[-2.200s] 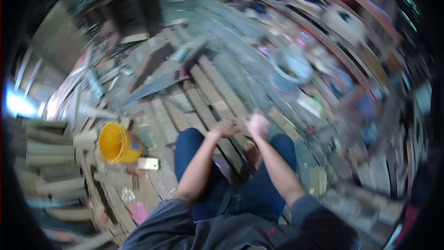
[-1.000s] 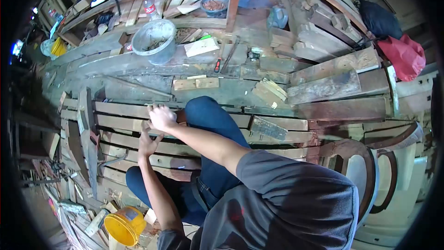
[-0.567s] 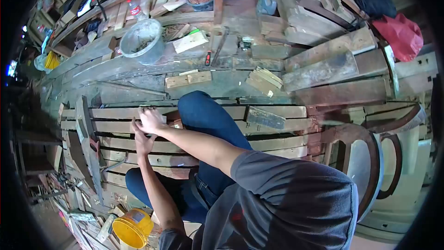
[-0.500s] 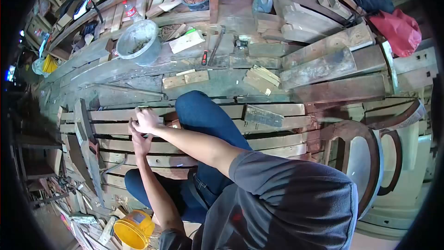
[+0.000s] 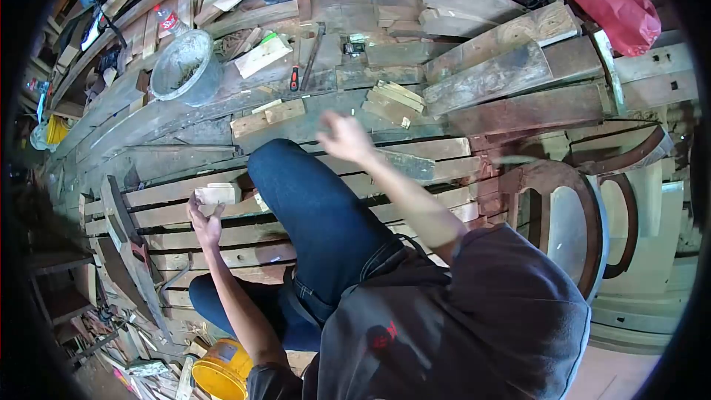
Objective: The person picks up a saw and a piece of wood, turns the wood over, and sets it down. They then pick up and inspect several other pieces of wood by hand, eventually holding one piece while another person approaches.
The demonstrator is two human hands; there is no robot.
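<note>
Wood block at left hand; right hand well apart, blurred.

Single head-worn view, wide fisheye; faces forward and down at hands close below.

Knee: is blocking the low path between left hand and right hand.
Floor: is leaving a lane between pale wood and offcuts.

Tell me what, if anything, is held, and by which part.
The left hand has its fingers at the left end of the block; grip or mere touch, I cannot tell. Nothing shows in the blurred right hand.
</note>
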